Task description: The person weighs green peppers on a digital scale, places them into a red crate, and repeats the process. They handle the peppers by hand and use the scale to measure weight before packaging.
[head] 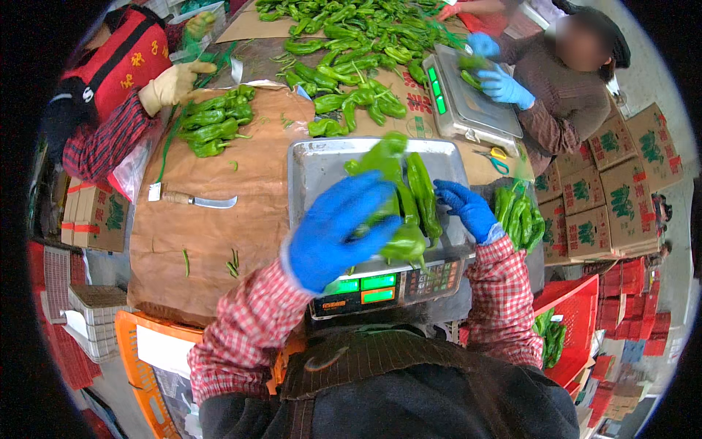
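My left hand [343, 230], in a blue glove and blurred, grips a blurred green pepper [386, 156] above the scale's metal pan [312, 151]. More long green peppers [423, 192] are in the middle of the pan, partly hidden by that hand. My right hand [465, 208], also gloved in blue, is at the pan's right side. Its fingers are apart and point at the peppers, with nothing seen in them. Beneath the pan, the scale's front panel [378, 291] has lit green displays and a keypad. A bunch of green peppers [518, 217] lies right of my right hand.
A curved knife [205, 201] with a wooden handle lies left of the scale. Scissors [496, 159] lie to its right. A co-worker's blue-gloved hand [504, 86] is over a second scale [447, 118]. Another person's pale glove [173, 88] is near stacked peppers [216, 122].
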`<state>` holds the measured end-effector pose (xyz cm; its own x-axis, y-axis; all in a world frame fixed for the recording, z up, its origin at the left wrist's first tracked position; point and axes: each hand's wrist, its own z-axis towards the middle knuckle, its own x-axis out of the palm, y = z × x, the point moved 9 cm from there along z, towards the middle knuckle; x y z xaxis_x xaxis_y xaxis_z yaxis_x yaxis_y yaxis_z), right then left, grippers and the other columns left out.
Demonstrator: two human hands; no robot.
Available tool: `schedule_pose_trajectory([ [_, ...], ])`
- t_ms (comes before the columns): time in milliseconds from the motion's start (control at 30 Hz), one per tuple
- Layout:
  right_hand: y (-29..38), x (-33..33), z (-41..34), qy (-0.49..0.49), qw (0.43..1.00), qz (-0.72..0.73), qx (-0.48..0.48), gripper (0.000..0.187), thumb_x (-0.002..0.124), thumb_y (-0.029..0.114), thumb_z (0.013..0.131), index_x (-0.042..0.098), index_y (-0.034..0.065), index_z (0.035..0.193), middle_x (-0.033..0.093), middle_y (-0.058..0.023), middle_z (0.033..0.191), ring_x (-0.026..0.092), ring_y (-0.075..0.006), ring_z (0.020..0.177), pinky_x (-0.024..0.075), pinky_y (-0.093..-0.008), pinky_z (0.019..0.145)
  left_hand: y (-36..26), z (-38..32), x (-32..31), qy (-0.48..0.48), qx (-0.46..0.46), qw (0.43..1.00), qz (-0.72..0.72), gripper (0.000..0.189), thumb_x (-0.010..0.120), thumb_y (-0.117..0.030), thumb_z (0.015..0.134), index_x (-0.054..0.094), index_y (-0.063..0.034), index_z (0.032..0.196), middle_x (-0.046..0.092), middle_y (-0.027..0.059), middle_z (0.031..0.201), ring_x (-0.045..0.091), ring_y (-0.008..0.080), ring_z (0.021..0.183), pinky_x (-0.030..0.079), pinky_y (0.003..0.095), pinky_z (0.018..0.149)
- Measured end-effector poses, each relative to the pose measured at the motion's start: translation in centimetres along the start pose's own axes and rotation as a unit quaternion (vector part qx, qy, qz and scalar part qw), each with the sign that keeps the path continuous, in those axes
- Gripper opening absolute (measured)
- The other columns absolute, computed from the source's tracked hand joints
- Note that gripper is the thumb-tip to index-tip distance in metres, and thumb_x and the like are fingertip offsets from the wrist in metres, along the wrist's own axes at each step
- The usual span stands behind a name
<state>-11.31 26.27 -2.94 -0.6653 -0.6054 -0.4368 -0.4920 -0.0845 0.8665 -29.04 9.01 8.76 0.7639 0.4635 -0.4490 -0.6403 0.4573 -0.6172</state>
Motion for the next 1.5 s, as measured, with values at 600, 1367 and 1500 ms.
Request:
schedule_pose_trajectory([
  [600, 3.9, -2.3, 4.9, -0.009, 0.987, -0.144, -0.069, 0.038, 0.052, 0.008, 0.079, 0.043, 0.0043, 0.116, 0.051, -0.0060, 0.110, 0.049, -0.0114, 0.095, 0.0393, -0.0233, 0.079, 7.6, -4.8, -2.9, 0.056, -0.247, 0.967, 0.018, 0.033, 0.052, -0.004, 0.074, 0.051, -0.0063, 0.107, 0.054, 0.0148, 0.095, 0.054, 0.0276, 0.085, 0.044, 0.0334, 0.074],
  [1367, 10.5, 1.0, 24.3, 0.052, 0.967, 0.244, -0.040, 0.039, 0.053, 0.027, 0.079, 0.047, 0.0052, 0.111, 0.053, -0.0129, 0.104, 0.053, -0.0245, 0.091, 0.0443, -0.0316, 0.076, 10.4, -6.0, -5.6, -0.040, -0.317, 0.948, 0.010, 0.030, 0.054, -0.001, 0.072, 0.054, -0.0047, 0.101, 0.055, 0.0126, 0.086, 0.054, 0.0254, 0.079, 0.043, 0.0317, 0.070],
  [1500, 13.4, 3.5, 15.6, 0.209, 0.807, 0.552, -0.014, 0.046, 0.046, 0.030, 0.082, 0.037, 0.0024, 0.118, 0.042, -0.0195, 0.115, 0.046, -0.0281, 0.101, 0.0413, -0.0344, 0.084, 9.6, -4.8, -5.1, -0.075, -0.337, 0.938, -0.036, 0.038, 0.058, -0.003, 0.070, 0.052, -0.0054, 0.107, 0.054, 0.0136, 0.096, 0.053, 0.0269, 0.087, 0.042, 0.0326, 0.076],
])
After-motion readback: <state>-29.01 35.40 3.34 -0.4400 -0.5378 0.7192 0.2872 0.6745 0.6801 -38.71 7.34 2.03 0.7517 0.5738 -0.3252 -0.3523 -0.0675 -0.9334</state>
